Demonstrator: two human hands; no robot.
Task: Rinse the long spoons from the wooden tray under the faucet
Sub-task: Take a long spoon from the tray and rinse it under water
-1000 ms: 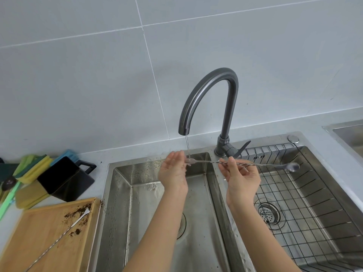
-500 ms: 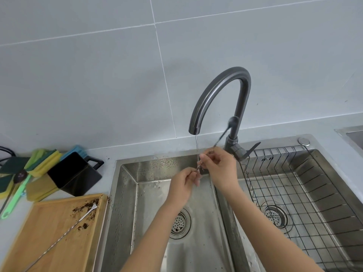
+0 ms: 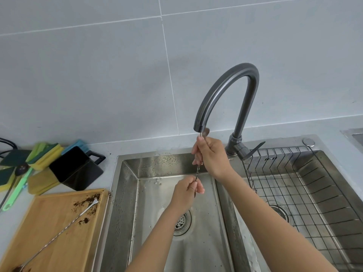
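Note:
I hold a long twisted metal spoon [image 3: 197,172] nearly upright under the spout of the dark faucet [image 3: 225,89], over the left sink basin [image 3: 125,193]. My right hand [image 3: 211,156] grips its upper part, with the bowl end just below the spout. My left hand [image 3: 187,190] pinches its lower end. A thin stream of water runs onto the spoon's top. A second long spoon [image 3: 59,234] lies diagonally on the wooden tray [image 3: 51,213] at the lower left, among brown coffee-like grounds.
A wire rack [image 3: 306,193] fills the right basin. Left of the sink stand a black container [image 3: 75,169], yellow-green sponges [image 3: 43,154] and a green-handled brush [image 3: 16,193]. A tiled wall rises behind the counter.
The spoon has turned from lying level across the basins to standing nearly upright under the spout. My right hand rose to the spout and my left hand dropped to the lower end.

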